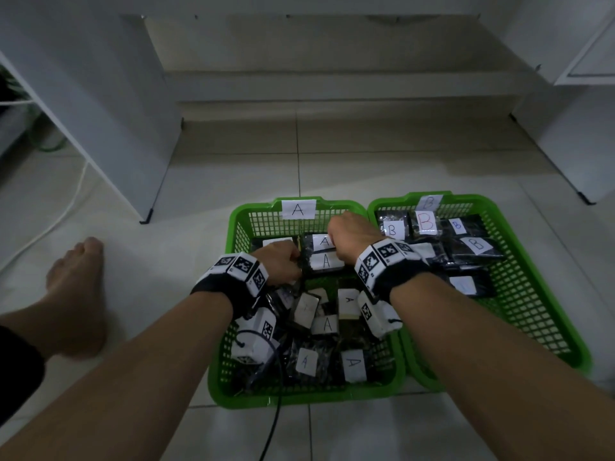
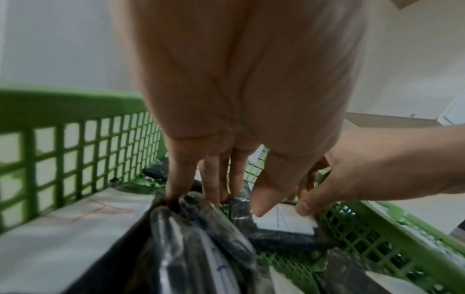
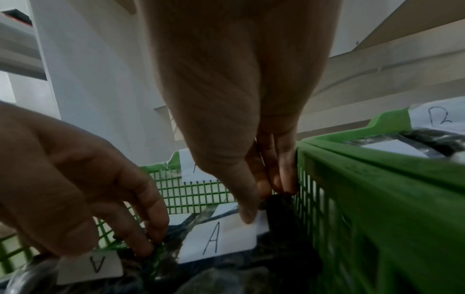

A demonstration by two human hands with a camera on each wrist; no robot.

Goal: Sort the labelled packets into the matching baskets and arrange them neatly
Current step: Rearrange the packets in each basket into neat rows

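Now squaring up an A packet in basket A

We hold one black packet labelled A (image 1: pixel 324 261) at both ends, deep in the green basket marked A (image 1: pixel 243 227). Our left hand (image 1: pixel 283 262) pinches its left edge with curled fingers; our right hand (image 1: pixel 351 237) pinches the right end, thumb on the white label, beside the basket wall. We judge this two-handed grip lines it up behind another A packet. Loose A packets lie jumbled nearer us. Basket B (image 1: pixel 519 294), touching alongside, holds B packets.

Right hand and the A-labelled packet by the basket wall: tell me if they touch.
Touching. The right wrist view shows the right hand with its thumb tip pressed on the A-labelled packet.
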